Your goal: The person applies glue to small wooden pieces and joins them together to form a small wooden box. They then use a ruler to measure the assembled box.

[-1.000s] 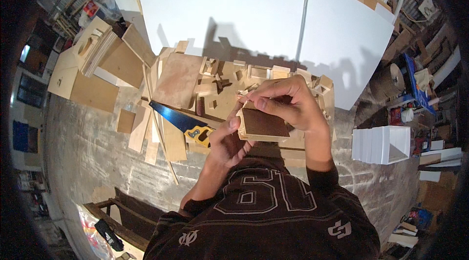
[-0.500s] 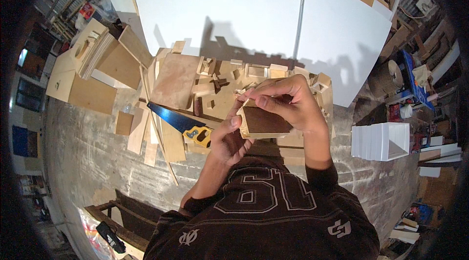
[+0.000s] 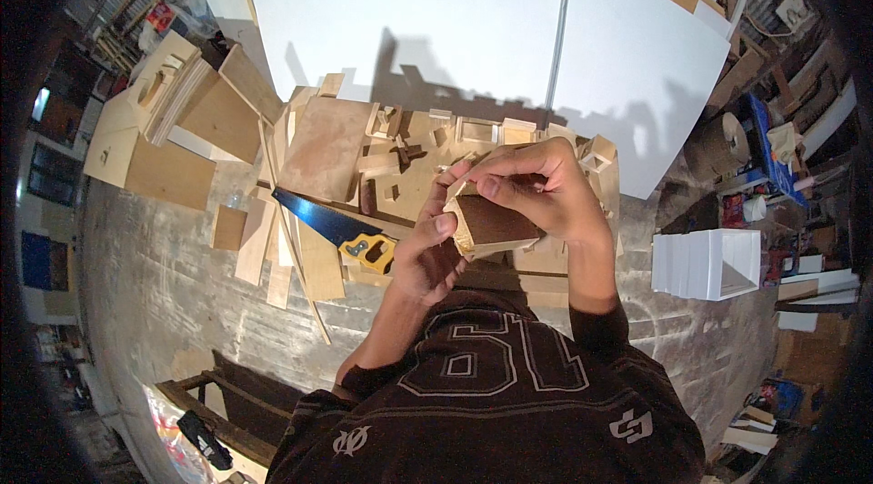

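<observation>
Wooden block [image 3: 500, 222] sits before the chest between 2 hands, long axis roughly left-right, left hand [image 3: 427, 248] gripping its pale left end, right hand [image 3: 546, 189] pinching at its far-left corner (on what, cannot tell), saw [image 3: 318, 219] left, white panel [image 3: 455, 20] beyond.

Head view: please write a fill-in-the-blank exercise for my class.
1. The left hand holds a dark-topped piece of ____, with the right hand at its edge.
2. The saw has a handle coloured black and ____.
3. The large panel at the top is mainly ____.

Missing words: wood; yellow; white.
</observation>
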Available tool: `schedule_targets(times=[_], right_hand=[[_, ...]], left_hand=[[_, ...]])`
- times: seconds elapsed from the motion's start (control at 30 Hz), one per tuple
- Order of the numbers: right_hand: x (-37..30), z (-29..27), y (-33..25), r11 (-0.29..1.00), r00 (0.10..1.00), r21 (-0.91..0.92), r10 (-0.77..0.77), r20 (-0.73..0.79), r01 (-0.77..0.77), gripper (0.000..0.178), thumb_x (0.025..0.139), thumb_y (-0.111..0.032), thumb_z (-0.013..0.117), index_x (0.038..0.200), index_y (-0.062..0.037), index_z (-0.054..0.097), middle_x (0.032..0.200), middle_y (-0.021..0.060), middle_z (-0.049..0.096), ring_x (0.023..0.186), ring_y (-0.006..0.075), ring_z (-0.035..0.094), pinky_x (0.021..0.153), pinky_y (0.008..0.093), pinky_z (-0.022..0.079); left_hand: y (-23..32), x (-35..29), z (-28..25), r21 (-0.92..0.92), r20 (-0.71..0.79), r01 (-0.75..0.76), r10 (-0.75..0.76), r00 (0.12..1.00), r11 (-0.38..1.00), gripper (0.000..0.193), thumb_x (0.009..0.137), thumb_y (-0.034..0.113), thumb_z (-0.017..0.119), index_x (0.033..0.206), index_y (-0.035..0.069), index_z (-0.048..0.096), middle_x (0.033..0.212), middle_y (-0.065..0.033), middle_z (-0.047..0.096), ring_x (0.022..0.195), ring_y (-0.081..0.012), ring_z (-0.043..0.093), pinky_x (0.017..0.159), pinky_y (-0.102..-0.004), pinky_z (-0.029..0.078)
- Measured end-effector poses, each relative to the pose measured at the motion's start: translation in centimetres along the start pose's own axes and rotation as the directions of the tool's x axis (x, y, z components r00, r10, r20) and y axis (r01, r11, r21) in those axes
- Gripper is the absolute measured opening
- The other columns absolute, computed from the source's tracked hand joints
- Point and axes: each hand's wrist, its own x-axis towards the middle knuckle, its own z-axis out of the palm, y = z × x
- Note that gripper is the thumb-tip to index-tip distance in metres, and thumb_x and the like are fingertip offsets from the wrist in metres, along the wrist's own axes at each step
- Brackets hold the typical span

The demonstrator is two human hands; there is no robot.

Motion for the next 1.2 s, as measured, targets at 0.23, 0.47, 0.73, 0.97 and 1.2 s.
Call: schedule_targets(times=[0.23, 0.47, 0.73, 0.97, 1.2], right_hand=[[0.4, -0.6, -0.4, 0.998, 0.999, 0.059, 0.037, -0.03, -0.035, 0.017, 0.09, -0.009, 0.071, 0.106, -0.0034, 0.075, 0.101, 0.0079, 0.076, 0.089, 0.0121, 0.069, 0.079, 0.0281, 0.055], [-1.8, -2.4, 2.2, 0.986, 0.991, 0.146, 0.091, -0.102, -0.076, 0.036, 0.09, -0.017, 0.074, 0.121, -0.0006, 0.067, 0.122, 0.0079, 0.068, 0.11, 0.0152, 0.063, 0.09, 0.0303, 0.052], [-3.0, -1.1, 2.9, 0.973, 0.989, 0.209, 0.115, -0.088, -0.095, 0.045, 0.082, -0.01, 0.081, 0.124, -0.002, 0.064, 0.12, 0.0099, 0.067, 0.11, 0.017, 0.063, 0.083, 0.0295, 0.055], [-3.0, 0.7, 1.7, 0.975, 0.976, 0.188, 0.145, -0.162, -0.114, 0.042, 0.082, -0.006, 0.08, 0.121, 0.0003, 0.065, 0.121, 0.01, 0.067, 0.108, 0.0185, 0.065, 0.083, 0.0306, 0.057], [-3.0, 1.6, 2.1, 0.981, 0.97, 0.177, 0.121, -0.209, -0.084, 0.041, 0.083, -0.011, 0.081, 0.12, -0.0006, 0.066, 0.12, 0.0094, 0.067, 0.108, 0.0174, 0.065, 0.082, 0.0306, 0.057]], left_hand=[[-0.9, 1.4, -1.2, -0.015, 0.081, -0.13, 0.131, 0.988, 0.991, 0.088, 0.076, 0.025, 0.075, 0.147, 0.011, 0.026, 0.135, -0.0165, 0.048, 0.123, -0.0295, 0.054, 0.103, -0.0398, 0.046], [-0.5, 1.9, -1.0, 0.251, 0.07, -0.459, 0.457, 0.887, 0.852, 0.091, 0.073, 0.002, 0.081, 0.145, 0.013, 0.027, 0.126, -0.0134, 0.054, 0.12, -0.0245, 0.053, 0.103, -0.0396, 0.044], [-0.8, 2.1, -0.8, 0.408, 0.097, -0.527, 0.539, 0.837, 0.745, 0.06, 0.078, 0.001, 0.08, 0.127, 0.006, 0.045, 0.123, -0.0096, 0.055, 0.119, -0.02, 0.054, 0.103, -0.0369, 0.044], [-1.1, 1.9, -0.8, 0.353, 0.055, -0.5, 0.516, 0.855, 0.791, 0.051, 0.083, 0.002, 0.076, 0.125, 0.004, 0.047, 0.124, -0.0102, 0.054, 0.117, -0.0202, 0.055, 0.099, -0.035, 0.048], [-1.2, 1.6, -0.8, 0.33, 0.051, -0.503, 0.517, 0.854, 0.799, 0.054, 0.083, 0.003, 0.075, 0.128, 0.005, 0.046, 0.126, -0.011, 0.053, 0.116, -0.0209, 0.055, 0.097, -0.0348, 0.049]])
